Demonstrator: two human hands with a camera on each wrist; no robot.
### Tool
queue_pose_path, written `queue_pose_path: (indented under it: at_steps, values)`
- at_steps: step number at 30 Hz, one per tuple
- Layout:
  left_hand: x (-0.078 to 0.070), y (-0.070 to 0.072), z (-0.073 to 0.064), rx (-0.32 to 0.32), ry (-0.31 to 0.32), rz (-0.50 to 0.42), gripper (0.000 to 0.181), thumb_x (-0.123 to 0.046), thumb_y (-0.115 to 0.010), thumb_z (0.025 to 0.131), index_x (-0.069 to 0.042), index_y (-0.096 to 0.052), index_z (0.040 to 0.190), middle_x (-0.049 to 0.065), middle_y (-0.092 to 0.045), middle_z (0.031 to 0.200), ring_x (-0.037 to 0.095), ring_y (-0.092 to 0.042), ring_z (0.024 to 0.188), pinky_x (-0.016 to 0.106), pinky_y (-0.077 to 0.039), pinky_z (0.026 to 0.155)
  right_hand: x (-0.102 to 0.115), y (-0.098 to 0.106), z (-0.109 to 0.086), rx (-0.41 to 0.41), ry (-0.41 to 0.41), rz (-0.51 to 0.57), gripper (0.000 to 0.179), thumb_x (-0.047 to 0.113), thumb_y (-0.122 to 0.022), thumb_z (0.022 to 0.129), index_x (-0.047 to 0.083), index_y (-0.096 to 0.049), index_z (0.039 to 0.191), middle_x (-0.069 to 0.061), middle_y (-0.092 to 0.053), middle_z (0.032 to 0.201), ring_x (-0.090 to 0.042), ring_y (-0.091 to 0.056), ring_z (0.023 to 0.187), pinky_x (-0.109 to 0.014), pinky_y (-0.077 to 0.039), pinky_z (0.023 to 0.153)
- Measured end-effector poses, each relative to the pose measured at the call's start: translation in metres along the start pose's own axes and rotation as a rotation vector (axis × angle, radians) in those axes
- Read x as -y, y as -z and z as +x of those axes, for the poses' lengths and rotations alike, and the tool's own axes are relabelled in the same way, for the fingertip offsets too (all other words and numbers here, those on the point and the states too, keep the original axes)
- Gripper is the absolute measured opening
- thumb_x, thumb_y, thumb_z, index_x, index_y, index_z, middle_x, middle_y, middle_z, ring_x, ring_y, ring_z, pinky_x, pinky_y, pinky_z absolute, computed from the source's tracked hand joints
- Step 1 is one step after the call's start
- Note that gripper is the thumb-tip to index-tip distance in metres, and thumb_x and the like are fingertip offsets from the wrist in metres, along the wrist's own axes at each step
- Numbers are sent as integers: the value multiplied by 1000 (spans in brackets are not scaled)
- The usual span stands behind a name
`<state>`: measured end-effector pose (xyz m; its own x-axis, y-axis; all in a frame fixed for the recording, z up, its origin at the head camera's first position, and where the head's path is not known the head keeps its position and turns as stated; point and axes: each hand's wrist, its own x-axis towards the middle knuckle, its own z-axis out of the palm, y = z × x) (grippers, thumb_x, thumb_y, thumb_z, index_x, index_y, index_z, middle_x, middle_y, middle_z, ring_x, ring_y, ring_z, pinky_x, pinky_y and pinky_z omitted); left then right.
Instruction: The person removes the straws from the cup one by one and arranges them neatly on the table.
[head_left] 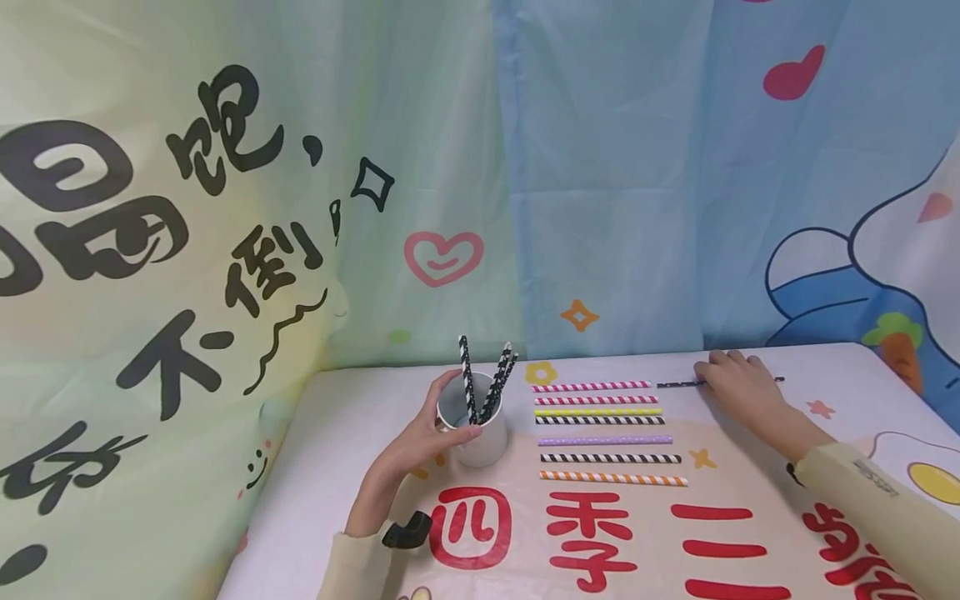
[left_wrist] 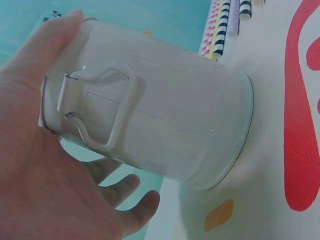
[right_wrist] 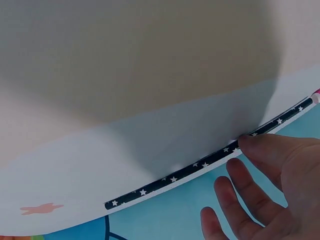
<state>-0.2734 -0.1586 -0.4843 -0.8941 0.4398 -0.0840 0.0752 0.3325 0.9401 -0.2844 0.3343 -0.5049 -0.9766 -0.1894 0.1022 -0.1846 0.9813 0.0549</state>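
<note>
My left hand (head_left: 426, 432) grips a white mug (head_left: 486, 446) near its rim, the thumb on the near side and fingers behind. In the left wrist view the mug's wire-like handle (left_wrist: 120, 120) faces the camera. Several black straws with white markings (head_left: 498, 384) lean upright inside it. At the table's back edge my right hand (head_left: 738, 383) pinches a black straw with white stars (right_wrist: 174, 179) around its middle. The thumb (right_wrist: 262, 147) meets the straw's near side, and the other fingers spread beyond the table edge; the index finger is mostly hidden.
Between the hands lies a column of paper straws: two pink striped ones (head_left: 596, 400), a yellow one (head_left: 600, 412), black striped ones (head_left: 611, 458), a purple one (head_left: 606, 441) and an orange striped one (head_left: 613, 478). A printed curtain (head_left: 607, 175) hangs behind the table.
</note>
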Motion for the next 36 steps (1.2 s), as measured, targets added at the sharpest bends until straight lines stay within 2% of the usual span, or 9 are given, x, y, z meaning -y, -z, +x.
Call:
queue_pose_path:
  at_steps: [13,21,24,31,36]
  values:
    - [3,-2,-1,-12,4,-6,89,-36,-79,85,-42,-21,153,8,-28,158,36,-33,142,69,-32,111,-2,-4,0,1,17,-30,32,3,-77,84,-2,-68,114,-27,-63,107,-47,-58,101,-64,-50,85]
    - [3,0,0,-10,3,13,92,-37,-78,86,-40,-18,155,9,-27,157,39,-32,143,70,-33,110,-1,-2,-1,-18,15,-10,34,5,-78,84,-3,-65,115,-26,-62,103,-47,-59,99,-63,-51,84]
    - [3,0,0,-9,11,13,92,-37,-79,85,-42,-18,154,8,-27,158,38,-31,144,70,-32,111,-2,-3,-1,-22,12,-4,35,5,-77,84,-3,-65,116,-26,-62,104,-47,-59,100,-64,-50,85]
    - [0,0,1,5,-8,8,91,-37,-77,87,-39,-18,155,15,-22,161,41,-26,147,73,-29,111,-4,-5,-2,-43,3,23,37,7,-78,84,-2,-65,117,-25,-62,105,-46,-59,100,-63,-51,85]
    - [1,0,1,3,-1,2,90,-35,-77,87,-39,-18,156,13,-23,161,40,-27,147,72,-29,111,-7,-4,-4,-33,6,44,40,10,-79,83,-2,-65,117,-26,-62,105,-46,-59,98,-63,-50,84]
